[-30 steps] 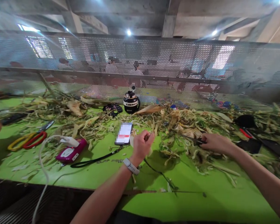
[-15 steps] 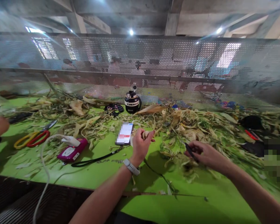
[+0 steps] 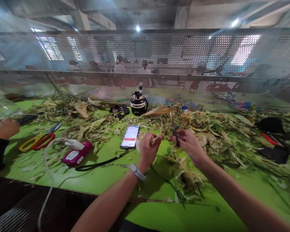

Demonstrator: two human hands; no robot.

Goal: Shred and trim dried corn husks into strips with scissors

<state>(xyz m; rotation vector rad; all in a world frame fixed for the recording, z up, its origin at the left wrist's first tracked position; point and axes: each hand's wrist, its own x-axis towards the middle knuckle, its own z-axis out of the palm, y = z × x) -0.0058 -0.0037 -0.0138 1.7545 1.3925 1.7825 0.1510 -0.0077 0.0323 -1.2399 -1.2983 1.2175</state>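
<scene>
The left hand (image 3: 147,150) pinches a pale husk strip (image 3: 156,139) between thumb and fingertips, while the right hand (image 3: 189,145), just beside it, closes around a dark slim tool (image 3: 176,138); the strip looks light, dry and brittle, best gripped near the fingers' end.

Arms bare from wrists to the lower frame edge, as I see them. Just below the left grip (image 3: 148,149), centre frame: slim light grey wristband (image 3: 137,171), rubbery strap, small dark face, tracker type. Right wrist bare.
</scene>
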